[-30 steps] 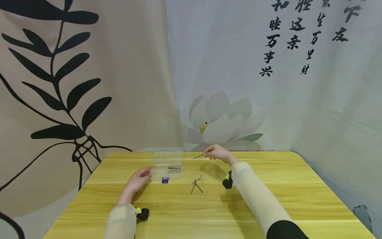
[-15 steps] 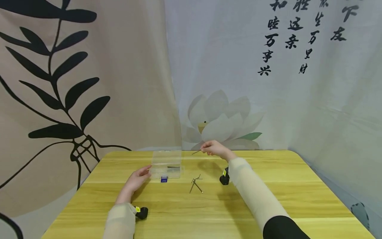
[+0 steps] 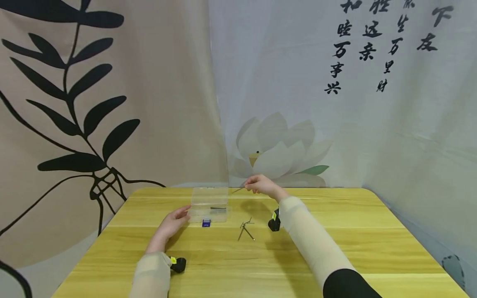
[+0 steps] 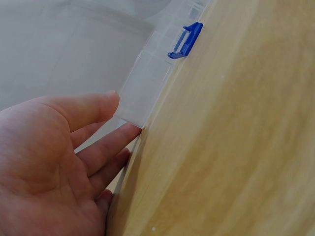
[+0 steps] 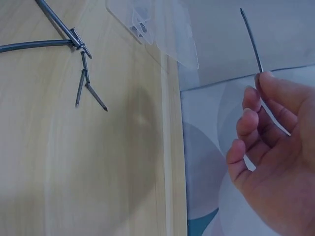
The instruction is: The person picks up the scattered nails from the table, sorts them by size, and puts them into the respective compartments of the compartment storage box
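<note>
My right hand (image 3: 263, 185) pinches a thin grey nail (image 5: 251, 39) between thumb and fingertips, its pointed end toward the far left. It hangs over the back of the table, just right of a clear plastic box (image 4: 142, 91). The box stands with its lid (image 3: 209, 195) raised at the back and a blue latch (image 4: 189, 42) at its front. Dark nails (image 3: 218, 208) lie inside on the right. My left hand (image 3: 173, 223) rests at the box's left side, thumb at the upper edge and a fingertip at the lower corner, fingers fairly straight.
Several loose nails (image 5: 96, 96) of different lengths lie in a small heap on the wooden table (image 3: 223, 269), right of the box and nearer the front. A printed cloth (image 3: 167, 103) hangs behind the table's back edge. Each wrist wears a black camera (image 3: 274, 222).
My right hand has moved left toward the box, carrying the nail. The left hand stays at the box's side, and the nails on the table have not moved.
</note>
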Tool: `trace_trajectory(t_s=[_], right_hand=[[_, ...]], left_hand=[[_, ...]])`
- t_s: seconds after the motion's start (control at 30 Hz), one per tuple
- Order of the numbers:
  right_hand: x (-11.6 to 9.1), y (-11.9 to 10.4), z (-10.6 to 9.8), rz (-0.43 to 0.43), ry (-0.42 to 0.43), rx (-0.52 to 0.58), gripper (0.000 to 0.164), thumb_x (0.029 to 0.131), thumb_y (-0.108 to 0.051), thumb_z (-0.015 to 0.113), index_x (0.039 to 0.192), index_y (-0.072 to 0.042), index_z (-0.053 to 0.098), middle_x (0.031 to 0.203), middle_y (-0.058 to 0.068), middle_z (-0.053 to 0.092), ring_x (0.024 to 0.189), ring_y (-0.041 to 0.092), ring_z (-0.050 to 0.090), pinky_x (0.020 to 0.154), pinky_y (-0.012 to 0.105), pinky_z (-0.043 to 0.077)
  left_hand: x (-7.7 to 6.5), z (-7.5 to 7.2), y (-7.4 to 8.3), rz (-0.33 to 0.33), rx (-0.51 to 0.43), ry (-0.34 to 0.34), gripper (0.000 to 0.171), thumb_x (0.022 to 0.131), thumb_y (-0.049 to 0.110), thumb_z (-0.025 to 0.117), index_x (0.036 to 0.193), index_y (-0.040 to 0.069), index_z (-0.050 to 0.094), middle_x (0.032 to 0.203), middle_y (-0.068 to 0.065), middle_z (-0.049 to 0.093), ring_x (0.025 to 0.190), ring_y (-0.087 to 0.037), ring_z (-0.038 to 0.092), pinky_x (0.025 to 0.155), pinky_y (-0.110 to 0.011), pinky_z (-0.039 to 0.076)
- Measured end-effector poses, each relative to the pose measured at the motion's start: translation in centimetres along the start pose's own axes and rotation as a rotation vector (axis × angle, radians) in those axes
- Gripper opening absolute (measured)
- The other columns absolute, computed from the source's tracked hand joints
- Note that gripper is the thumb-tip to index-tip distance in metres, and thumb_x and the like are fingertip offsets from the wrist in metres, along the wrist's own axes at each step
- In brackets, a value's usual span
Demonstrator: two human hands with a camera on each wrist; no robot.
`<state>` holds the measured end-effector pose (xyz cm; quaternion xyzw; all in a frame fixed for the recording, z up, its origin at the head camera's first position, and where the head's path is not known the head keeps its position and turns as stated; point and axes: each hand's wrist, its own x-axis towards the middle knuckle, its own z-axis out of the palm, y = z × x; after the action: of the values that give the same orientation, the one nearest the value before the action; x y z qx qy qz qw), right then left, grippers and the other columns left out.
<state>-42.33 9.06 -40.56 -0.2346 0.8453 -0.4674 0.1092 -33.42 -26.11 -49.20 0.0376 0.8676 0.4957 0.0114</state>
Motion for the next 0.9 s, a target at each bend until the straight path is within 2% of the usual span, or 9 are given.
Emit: trace_trajectory(t_s=[0.1, 0.27, 0.37, 0.5, 0.63, 0.77, 0.9], right_hand=[[0.4, -0.1, 0.3, -0.011, -0.017, -0.011, 0.025, 0.100, -0.015, 0.054, 0.115, 0.003, 0.064, 0.097, 0.012, 0.061, 0.078, 0.032, 0.049, 0.065, 0.029, 0.041], [1.1, -0.5, 0.8, -0.009, -0.012, -0.017, 0.026, 0.100, -0.015, 0.054, 0.115, 0.004, 0.063, 0.095, 0.011, 0.060, 0.074, 0.024, 0.048, 0.066, 0.030, 0.040], [1.5, -0.7, 1.4, -0.009, 0.011, -0.009, 0.023, 0.099, -0.014, 0.056, 0.113, 0.003, 0.065, 0.099, 0.012, 0.062, 0.074, 0.019, 0.049, 0.071, 0.037, 0.045], [2.1, -0.8, 2.4, -0.006, 0.061, -0.029, 0.023, 0.098, -0.013, 0.058, 0.112, 0.003, 0.066, 0.106, 0.010, 0.065, 0.090, 0.023, 0.058, 0.083, 0.042, 0.049], [2.5, -1.2, 3.4, -0.018, 0.134, -0.075, 0.021, 0.097, -0.012, 0.059, 0.108, 0.003, 0.068, 0.103, 0.009, 0.068, 0.103, 0.032, 0.060, 0.086, 0.040, 0.049], [2.9, -1.4, 4.4, -0.028, 0.187, -0.124, 0.015, 0.095, -0.012, 0.061, 0.099, -0.001, 0.071, 0.096, 0.007, 0.068, 0.093, 0.027, 0.062, 0.080, 0.036, 0.050], [3.2, -1.5, 5.3, -0.026, 0.198, -0.155, 0.012, 0.095, -0.013, 0.062, 0.096, -0.004, 0.071, 0.094, 0.005, 0.067, 0.084, 0.017, 0.059, 0.075, 0.033, 0.049]], left_hand=[[0.0, -0.1, -0.1, -0.003, -0.005, 0.008, 0.048, 0.101, 0.017, 0.052, 0.146, 0.004, 0.042, 0.141, -0.030, 0.043, 0.130, -0.046, 0.039, 0.106, -0.058, 0.031], [0.0, 0.0, 0.1, 0.001, -0.012, 0.005, 0.048, 0.101, 0.017, 0.052, 0.146, 0.004, 0.042, 0.141, -0.029, 0.044, 0.130, -0.045, 0.039, 0.106, -0.058, 0.031], [-0.1, 0.0, 0.2, 0.008, -0.012, 0.003, 0.048, 0.101, 0.016, 0.052, 0.146, 0.003, 0.042, 0.141, -0.030, 0.044, 0.130, -0.045, 0.040, 0.106, -0.057, 0.032], [-0.1, 0.1, 0.3, 0.008, -0.012, 0.004, 0.047, 0.101, 0.015, 0.052, 0.146, 0.002, 0.042, 0.140, -0.030, 0.044, 0.130, -0.045, 0.040, 0.105, -0.057, 0.033], [-0.1, 0.1, 0.4, 0.011, -0.006, 0.011, 0.047, 0.101, 0.014, 0.052, 0.145, 0.002, 0.043, 0.139, -0.030, 0.045, 0.129, -0.045, 0.041, 0.104, -0.057, 0.034], [-0.2, 0.0, 0.4, 0.030, -0.002, 0.015, 0.046, 0.101, 0.013, 0.052, 0.144, 0.000, 0.044, 0.137, -0.031, 0.047, 0.126, -0.046, 0.043, 0.102, -0.056, 0.036], [-0.2, 0.1, 0.4, 0.039, 0.002, 0.015, 0.046, 0.101, 0.014, 0.052, 0.144, -0.001, 0.043, 0.136, -0.031, 0.047, 0.126, -0.045, 0.044, 0.102, -0.056, 0.037]])
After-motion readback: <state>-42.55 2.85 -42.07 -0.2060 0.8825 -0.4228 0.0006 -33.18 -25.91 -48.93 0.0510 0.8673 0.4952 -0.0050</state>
